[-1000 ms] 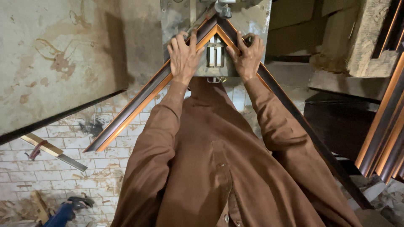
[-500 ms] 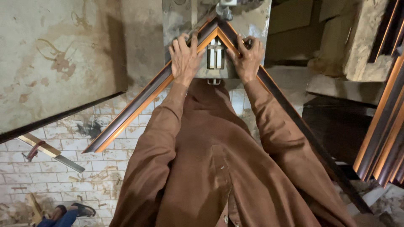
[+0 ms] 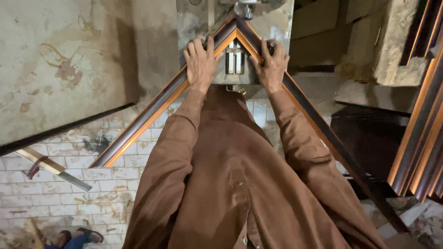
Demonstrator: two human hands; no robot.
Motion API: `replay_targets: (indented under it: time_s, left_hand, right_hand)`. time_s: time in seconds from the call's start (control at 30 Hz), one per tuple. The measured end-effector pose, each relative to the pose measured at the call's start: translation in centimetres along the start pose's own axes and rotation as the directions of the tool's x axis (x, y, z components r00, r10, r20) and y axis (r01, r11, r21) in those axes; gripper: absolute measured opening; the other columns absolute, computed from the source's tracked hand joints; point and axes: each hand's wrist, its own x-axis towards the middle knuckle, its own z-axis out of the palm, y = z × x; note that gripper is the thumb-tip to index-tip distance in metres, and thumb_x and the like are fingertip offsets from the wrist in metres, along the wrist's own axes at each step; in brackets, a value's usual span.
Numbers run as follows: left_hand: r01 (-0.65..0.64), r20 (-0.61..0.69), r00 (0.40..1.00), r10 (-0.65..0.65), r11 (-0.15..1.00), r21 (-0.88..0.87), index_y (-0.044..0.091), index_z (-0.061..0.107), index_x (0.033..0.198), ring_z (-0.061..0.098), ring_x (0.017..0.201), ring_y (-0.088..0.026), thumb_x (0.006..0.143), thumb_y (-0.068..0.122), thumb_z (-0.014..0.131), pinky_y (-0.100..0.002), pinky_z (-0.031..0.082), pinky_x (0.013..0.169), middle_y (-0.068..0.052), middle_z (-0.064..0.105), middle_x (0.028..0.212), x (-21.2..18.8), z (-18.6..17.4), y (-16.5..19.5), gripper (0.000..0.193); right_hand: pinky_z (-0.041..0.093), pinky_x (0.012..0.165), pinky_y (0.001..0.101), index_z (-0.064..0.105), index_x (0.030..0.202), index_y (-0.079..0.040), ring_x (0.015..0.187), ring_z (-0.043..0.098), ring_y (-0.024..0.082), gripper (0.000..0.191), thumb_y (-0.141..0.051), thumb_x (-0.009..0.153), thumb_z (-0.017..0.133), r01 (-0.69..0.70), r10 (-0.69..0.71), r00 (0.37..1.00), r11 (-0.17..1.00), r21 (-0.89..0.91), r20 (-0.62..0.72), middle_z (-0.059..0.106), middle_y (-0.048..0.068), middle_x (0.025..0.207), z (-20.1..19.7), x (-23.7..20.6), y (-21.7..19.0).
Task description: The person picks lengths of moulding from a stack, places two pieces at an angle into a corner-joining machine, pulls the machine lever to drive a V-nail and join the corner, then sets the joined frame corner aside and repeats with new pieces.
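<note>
The left hand (image 3: 200, 60) presses flat on the left moulding strip (image 3: 147, 124); the right hand (image 3: 271, 64) does likewise on the right moulding strip (image 3: 323, 133). Neither grip closes around anything. The strips meet in a mitred corner (image 3: 236, 23) just ahead of both hands, equally near each, long axes splaying back toward the person, above the metal joiner block (image 3: 234, 62). More mouldings (image 3: 422, 124) lean at right. No labels show.
</note>
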Motion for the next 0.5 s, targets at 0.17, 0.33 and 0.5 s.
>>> replay_targets:
  time_s: [0.17,0.33,0.5]
  left_hand:
    - [-0.017,0.009,1.000,0.017,0.999,0.028,0.009,0.058,0.139,0.048,0.112,-0.035,0.089,0.044,0.078,-0.053,0.041,0.095,-0.015,0.051,0.127,0.3,0.3,-0.2,0.064]
    - [-0.058,-0.035,0.998,0.057,0.998,-0.013,0.007,0.059,0.137,0.048,0.115,-0.037,0.093,0.043,0.076,-0.054,0.040,0.096,-0.018,0.050,0.128,2.4,0.9,-0.7,0.060]
    - [-0.054,-0.016,0.998,0.054,0.998,-0.034,0.007,0.061,0.127,0.048,0.119,-0.038,0.092,0.042,0.078,-0.056,0.039,0.096,-0.019,0.050,0.131,4.1,1.8,-0.8,0.052]
  right_hand:
    - [0.040,0.095,0.0524,0.060,0.145,-0.013,0.123,0.051,0.037,0.068,-0.041,0.089,0.087,0.021,-0.021,1.000,0.993,-0.112,-0.007,0.053,0.020,0.137,0.5,0.7,-0.1]
    - [0.041,0.096,0.0501,0.063,0.143,-0.015,0.126,0.052,0.035,0.064,-0.045,0.092,0.086,0.018,-0.019,1.000,0.998,-0.061,-0.025,0.054,0.016,0.137,0.4,3.5,0.0]
    - [0.042,0.093,0.0495,0.069,0.137,-0.019,0.115,0.053,0.034,0.057,-0.046,0.090,0.086,-0.028,0.028,1.000,1.000,-0.013,-0.011,0.057,0.012,0.126,0.0,5.0,-0.2]
